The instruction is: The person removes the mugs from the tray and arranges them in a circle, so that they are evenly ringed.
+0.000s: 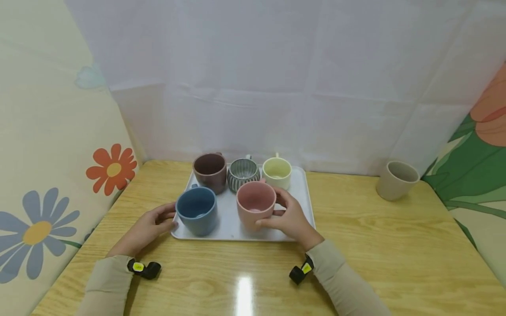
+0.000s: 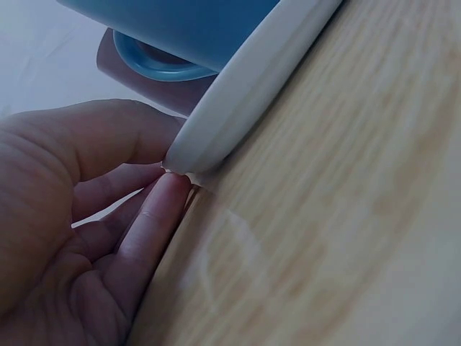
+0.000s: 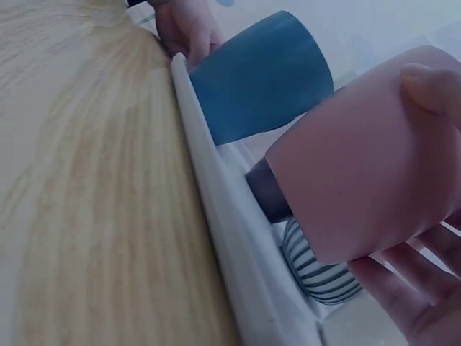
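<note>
My right hand (image 1: 290, 217) holds a pink mug (image 1: 253, 215) over the front right part of a white tray (image 1: 227, 224), thumb on the near side and fingers round the right. In the right wrist view the mug's base shows raised above the tray. At the tray's front left corner, my left hand (image 1: 148, 228) pinches the rim, as the left wrist view shows. Right beside that hand a blue mug (image 1: 201, 221) stands on the tray. Behind are a dark brown mug (image 1: 211, 175), a grey ribbed cup (image 1: 240, 180) and a pale yellow mug (image 1: 281, 177).
A beige cup (image 1: 389, 186) stands apart at the back right of the wooden table (image 1: 367, 245). White cloth (image 1: 245, 87) hangs behind the table, and flowered cloth (image 1: 51, 145) covers both sides.
</note>
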`<state>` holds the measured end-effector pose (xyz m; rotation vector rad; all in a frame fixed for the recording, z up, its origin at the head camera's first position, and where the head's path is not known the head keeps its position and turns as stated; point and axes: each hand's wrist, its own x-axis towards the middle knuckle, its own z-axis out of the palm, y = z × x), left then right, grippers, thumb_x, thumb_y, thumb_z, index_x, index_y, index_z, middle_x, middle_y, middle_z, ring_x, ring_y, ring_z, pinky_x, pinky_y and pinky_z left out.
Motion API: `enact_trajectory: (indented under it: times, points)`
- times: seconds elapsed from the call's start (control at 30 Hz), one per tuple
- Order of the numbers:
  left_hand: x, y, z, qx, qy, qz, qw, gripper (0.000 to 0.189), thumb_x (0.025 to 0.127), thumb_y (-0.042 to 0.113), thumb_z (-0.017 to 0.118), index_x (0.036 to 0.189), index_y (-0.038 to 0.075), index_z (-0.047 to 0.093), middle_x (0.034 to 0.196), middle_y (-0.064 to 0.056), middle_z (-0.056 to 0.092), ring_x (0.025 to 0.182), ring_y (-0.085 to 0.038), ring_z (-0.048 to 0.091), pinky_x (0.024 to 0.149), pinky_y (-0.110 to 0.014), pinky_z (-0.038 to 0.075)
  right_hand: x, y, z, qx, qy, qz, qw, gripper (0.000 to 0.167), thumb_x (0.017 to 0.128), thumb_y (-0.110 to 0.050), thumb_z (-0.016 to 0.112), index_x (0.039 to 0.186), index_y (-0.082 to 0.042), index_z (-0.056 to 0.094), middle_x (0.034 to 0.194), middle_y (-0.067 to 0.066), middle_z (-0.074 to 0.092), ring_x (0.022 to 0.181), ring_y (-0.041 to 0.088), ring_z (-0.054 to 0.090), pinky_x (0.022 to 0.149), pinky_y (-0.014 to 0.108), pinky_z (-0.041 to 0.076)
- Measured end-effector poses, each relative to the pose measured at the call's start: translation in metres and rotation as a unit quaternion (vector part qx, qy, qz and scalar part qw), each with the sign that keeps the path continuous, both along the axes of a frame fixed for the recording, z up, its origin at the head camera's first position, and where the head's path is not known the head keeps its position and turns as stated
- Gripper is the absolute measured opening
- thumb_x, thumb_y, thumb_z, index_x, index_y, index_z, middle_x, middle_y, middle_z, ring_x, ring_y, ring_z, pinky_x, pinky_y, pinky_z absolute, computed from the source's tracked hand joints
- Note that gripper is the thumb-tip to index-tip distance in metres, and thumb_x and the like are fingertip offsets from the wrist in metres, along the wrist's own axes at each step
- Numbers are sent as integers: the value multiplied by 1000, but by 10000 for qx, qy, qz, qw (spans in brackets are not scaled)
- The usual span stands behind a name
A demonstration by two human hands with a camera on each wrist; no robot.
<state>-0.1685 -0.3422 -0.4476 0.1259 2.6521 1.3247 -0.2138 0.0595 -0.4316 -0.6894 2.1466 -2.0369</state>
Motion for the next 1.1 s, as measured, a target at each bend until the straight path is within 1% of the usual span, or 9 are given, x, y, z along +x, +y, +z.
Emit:
enact_trajectory:
  times: [0.1, 0.17, 0.27, 0.33, 0.43, 0.5, 0.67, 0.87, 1.1]
  points:
    - [0, 0, -1, -15, 6, 8, 10000, 67, 101, 29, 65, 155, 1, 37, 145, -22, 53, 131, -38, 52, 104, -36, 46, -2, 5, 3, -33, 84, -100, 9999, 87, 67, 5, 91, 144, -7, 52, 138, 13, 58, 126, 29, 56, 91, 35, 56]
    - [0, -1, 0, 5, -2, 31, 10000, 67, 101, 29, 65, 155, 1, 37, 145, -22, 53, 131, -38, 52, 105, -39, 46, -3, 8, 6, -36, 166, -148, 9997, 87, 67, 4, 91, 144, -7, 52, 137, 13, 58, 126, 30, 56, 91, 35, 56]
    - [1, 0, -1, 60, -24, 51, 10000, 67, 101, 29, 65, 154, 1, 37, 145, -22, 53, 131, -38, 52, 107, -50, 43, -4, 14, 10, 30, 320, -200, 9993, 86, 67, 1, 92, 142, -8, 53, 137, 12, 58, 125, 30, 56, 91, 36, 56]
    - [1, 0, -1, 86, -30, 40, 10000, 67, 101, 30, 65, 154, 1, 37, 145, -22, 53, 131, -38, 52, 107, -49, 43, -5, 19, 12, 83, 422, -249, 9988, 86, 67, -1, 93, 142, -9, 53, 137, 11, 58, 125, 30, 56, 92, 36, 56]
    - [1, 0, -2, 111, -21, 17, 9999, 67, 101, 29, 65, 154, 1, 37, 145, -21, 53, 130, -36, 53, 105, -40, 45, -5, 27, 17, 116, 543, -329, 9979, 86, 67, -1, 93, 143, -9, 53, 138, 11, 57, 126, 30, 55, 93, 36, 55]
    - [0, -1, -2, 141, -11, 5, 9999, 67, 101, 29, 65, 155, 1, 37, 145, -21, 53, 131, -36, 52, 104, -37, 46, -5, 31, 21, 100, 588, -415, 9974, 87, 67, -1, 92, 144, -9, 53, 139, 10, 58, 126, 30, 55, 93, 36, 55]
    - [0, -1, -2, 140, -12, 31, 9999, 67, 101, 29, 65, 155, 1, 37, 146, -22, 52, 131, -37, 52, 106, -42, 44, -5, 38, 29, 83, 576, -671, 9960, 86, 67, -2, 93, 144, -10, 54, 138, 9, 59, 125, 27, 55, 94, 34, 54]
    - [0, -1, -3, 218, 30, 37, 9998, 67, 100, 28, 66, 154, 0, 38, 145, -22, 53, 130, -37, 53, 93, -14, 43, -7, 48, 33, 18, 519, -859, 9949, 86, 68, 2, 92, 144, -8, 54, 138, 9, 59, 124, 24, 55, 93, 31, 54]
    - [-1, -1, -5, 348, 124, 14, 9993, 66, 99, 24, 68, 153, -2, 39, 143, -23, 55, 128, -36, 54, 90, -11, 43, -12, 69, 30, 202, 592, -1049, 9925, 84, 70, 2, 90, 145, -8, 52, 141, 8, 57, 127, 22, 53, 94, 28, 53]
